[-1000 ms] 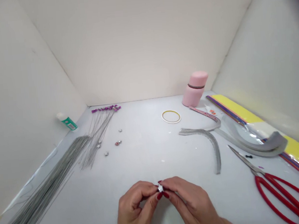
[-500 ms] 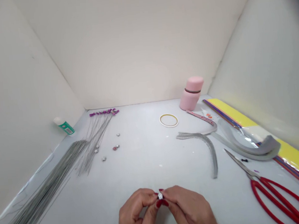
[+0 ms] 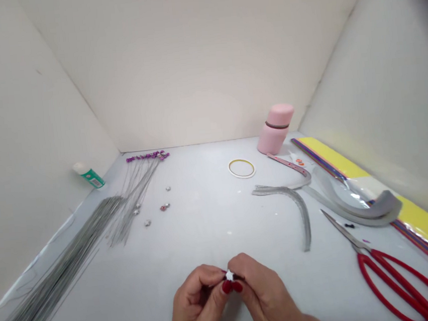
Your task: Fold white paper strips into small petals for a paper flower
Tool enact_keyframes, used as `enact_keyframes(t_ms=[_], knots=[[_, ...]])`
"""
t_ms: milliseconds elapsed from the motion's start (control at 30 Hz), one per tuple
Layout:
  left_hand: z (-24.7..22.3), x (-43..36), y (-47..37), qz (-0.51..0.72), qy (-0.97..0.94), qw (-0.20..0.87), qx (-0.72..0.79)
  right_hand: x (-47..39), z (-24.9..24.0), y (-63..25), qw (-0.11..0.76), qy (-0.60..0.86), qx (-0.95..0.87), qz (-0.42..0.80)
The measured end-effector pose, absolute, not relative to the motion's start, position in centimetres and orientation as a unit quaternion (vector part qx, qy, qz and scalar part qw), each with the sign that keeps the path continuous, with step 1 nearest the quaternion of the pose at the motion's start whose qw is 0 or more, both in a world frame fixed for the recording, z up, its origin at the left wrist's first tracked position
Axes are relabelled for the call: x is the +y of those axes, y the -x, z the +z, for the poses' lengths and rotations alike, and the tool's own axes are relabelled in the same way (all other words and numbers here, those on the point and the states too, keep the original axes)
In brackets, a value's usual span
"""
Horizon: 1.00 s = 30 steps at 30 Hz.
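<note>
At the near middle of the table, a tiny silvery-white paper star is pinched between the fingertips of both hands. My left hand grips it from the left, thumb and forefinger closed. From the right, my right hand pinches it too, its forefinger curled over the top. The two red thumbnails meet just below the star. Similar small silvery stars lie apart at the left of the table, among them one star and another star. A small reddish piece touches one of them.
Grey wires and purple-tipped stems lie left, near a glue stick. A tape roll, pink bottle, grey paper strips, red-handled scissors and coloured sheets are on the right.
My right forefinger has curled higher over the star, and the star now shows its points more clearly. The whole view has shifted slightly; the things on the table lie as before.
</note>
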<state>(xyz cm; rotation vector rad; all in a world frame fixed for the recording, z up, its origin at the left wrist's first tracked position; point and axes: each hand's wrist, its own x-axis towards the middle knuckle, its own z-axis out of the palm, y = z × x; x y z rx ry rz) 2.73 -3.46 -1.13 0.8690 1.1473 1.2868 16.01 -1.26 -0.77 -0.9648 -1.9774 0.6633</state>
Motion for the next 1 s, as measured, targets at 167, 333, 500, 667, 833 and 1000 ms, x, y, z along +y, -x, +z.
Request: enact_keyframes(t_ms=[167, 333, 500, 667, 833, 1000], knots=[[-0.9, -3.4, -2.9, 0.556, -0.348, 0.584, 0.478, -1.1, -0.7, -16.1, 0.426, 0.367, -0.788, 0.252], [-0.8, -3.5, -2.7, 0.573, -0.371, 0.562, 0.467, -1.2, -2.4, -16.0, 0.464, 0.340, -0.775, 0.260], [-1.0, -3.7, -2.5, 0.568, -0.418, 0.539, 0.460, -1.4, -2.6, -16.0, 0.466, 0.346, -0.768, 0.271], [-1.0, -3.0, -2.4, 0.526, -0.442, 0.546, 0.479, -1.2, -1.1, -16.3, 0.406, 0.383, -0.749, 0.357], [-0.9, -2.6, -2.1, 0.508, -0.434, 0.567, 0.483, -1.2, -1.0, -16.6, 0.412, 0.391, -0.712, 0.413], [-0.7, -2.7, -2.2, 0.494, -0.456, 0.571, 0.472, -1.3, -1.1, -16.7, 0.439, 0.394, -0.702, 0.398]])
